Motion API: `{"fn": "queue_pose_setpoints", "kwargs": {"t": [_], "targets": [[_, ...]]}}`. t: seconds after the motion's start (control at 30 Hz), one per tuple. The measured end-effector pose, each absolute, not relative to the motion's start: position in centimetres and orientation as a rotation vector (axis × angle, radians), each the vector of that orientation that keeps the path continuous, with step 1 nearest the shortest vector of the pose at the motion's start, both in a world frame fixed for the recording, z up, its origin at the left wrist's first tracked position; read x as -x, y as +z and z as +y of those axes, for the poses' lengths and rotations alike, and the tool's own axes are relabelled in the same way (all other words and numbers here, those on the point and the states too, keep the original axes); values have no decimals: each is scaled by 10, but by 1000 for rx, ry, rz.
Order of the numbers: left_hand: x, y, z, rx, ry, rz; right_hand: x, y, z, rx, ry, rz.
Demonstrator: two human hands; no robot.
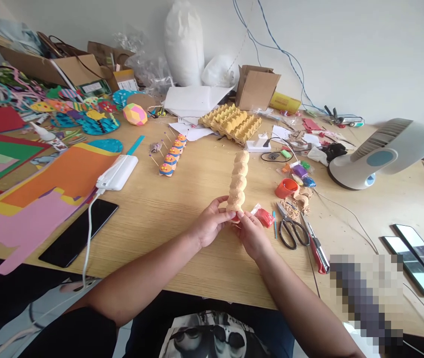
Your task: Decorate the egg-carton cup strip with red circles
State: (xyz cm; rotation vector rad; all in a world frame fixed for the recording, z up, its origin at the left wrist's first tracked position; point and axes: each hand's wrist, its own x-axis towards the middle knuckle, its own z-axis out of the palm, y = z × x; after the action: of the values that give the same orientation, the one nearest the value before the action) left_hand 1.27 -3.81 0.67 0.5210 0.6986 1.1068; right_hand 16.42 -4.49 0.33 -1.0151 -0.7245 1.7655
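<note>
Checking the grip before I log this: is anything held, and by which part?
Yes: the left hand and right hand both hold the tan bumpy strip by its near end, where a small red piece shows.

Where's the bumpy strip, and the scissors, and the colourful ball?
Strip [238,182]: head view, on a middle bump.
Scissors [289,223]: head view, where the blades meet the handles.
Ball [135,115]: head view, middle of its patterned side.
</note>
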Motion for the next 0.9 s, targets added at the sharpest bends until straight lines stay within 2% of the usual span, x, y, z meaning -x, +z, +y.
{"fn": "queue_pose_setpoints", "kwargs": {"t": [0.23, 0.67, 0.9], "targets": [[-8, 7, -35, -507, 1095, 651, -163, 5, -46, 823, 1896, -450], [-16, 6, -38, -550, 1178, 849, -157, -2, -49, 836, 1889, -517], [-17, 2, -38, -457, 1168, 740, -156, -1, -50, 841, 1868, -489]]}}
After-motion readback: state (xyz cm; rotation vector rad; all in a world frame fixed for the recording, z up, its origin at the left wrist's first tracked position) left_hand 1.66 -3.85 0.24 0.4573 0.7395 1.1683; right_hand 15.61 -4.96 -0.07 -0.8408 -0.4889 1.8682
